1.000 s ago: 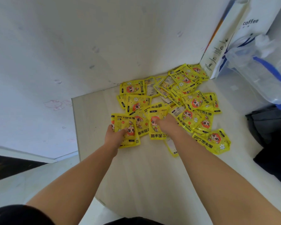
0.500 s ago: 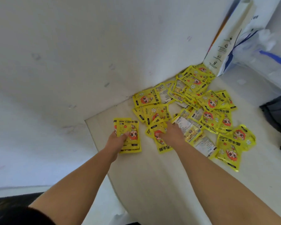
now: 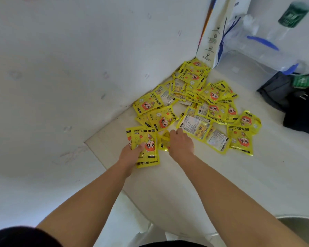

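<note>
**Now gathering loose packets into one stack**

Works at a pale bench (image 3: 194, 184) pushed against a white wall (image 3: 78, 68), with a tall paper bag (image 3: 214, 32), a clear plastic bag (image 3: 266, 45) and a dark bag (image 3: 296, 104) along the far right. Faces a heap of yellow packets (image 3: 212, 107) fanning out from the wall corner, overlapping, some picture side up and some print side up.

Holds a stack of packets (image 3: 146, 145) in the left hand (image 3: 130, 154), thumb on top, grip closed round its near end, close to the bench's left edge; cannot tell whether resting on the bench or just above it. Pinches a single packet (image 3: 163, 141) in the right hand (image 3: 181, 143), fingers curled over it, just right of the stack and at the near rim of the heap.

Probably about to add that packet to the stack. Could go wrong in three ways:

- **Stack fanning out.** Glossy packets, gripped at one end only, so likely to slide apart and spill over the nearby left edge.
- **Dragging a neighbour.** Overlapping packets behind the right hand, so easy to pull a second one along.
- **Landing crooked.** A crumpled, one-handed pinch, so likely to set the packet down skewed and leave the stack uneven.
</note>
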